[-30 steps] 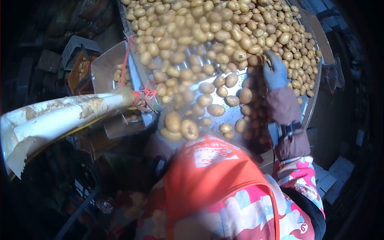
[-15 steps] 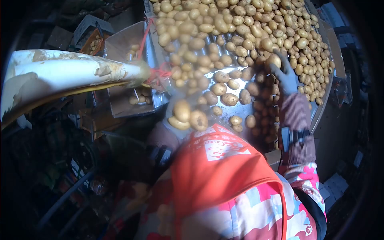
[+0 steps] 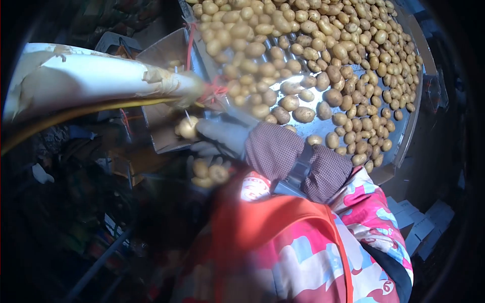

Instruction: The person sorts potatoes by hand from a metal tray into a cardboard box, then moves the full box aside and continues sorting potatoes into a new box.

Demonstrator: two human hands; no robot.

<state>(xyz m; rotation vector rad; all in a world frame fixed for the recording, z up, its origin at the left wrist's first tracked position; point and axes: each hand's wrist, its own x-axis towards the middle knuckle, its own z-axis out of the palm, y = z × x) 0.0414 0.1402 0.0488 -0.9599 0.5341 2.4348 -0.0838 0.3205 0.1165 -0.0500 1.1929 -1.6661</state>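
Observation:
My right hand (image 3: 225, 135), in a grey glove, reaches left across my body at the edge of a cardboard box (image 3: 164, 132). Its fingers are stretched out, and a pale potato (image 3: 187, 127) is just beyond their tips, over the box. Below it, in shadow, my left hand (image 3: 198, 188) holds several potatoes (image 3: 218, 173) in its gloved palm. Many loose potatoes (image 3: 304, 114) are spread over a shiny metal table (image 3: 316, 129) in front of me.
A white pole (image 3: 111, 78) with peeling wrap and a yellow cable (image 3: 65, 119) crosses the left side. Red string (image 3: 214, 90) is tied at its end. Flattened white boxes (image 3: 424, 227) are at the lower right. A grey crate (image 3: 117, 42) stands at the upper left.
My right hand has moved from the potatoes on the right to the box on the left, and its potato is now at the fingertips. My left hand has moved lower and left with its potatoes.

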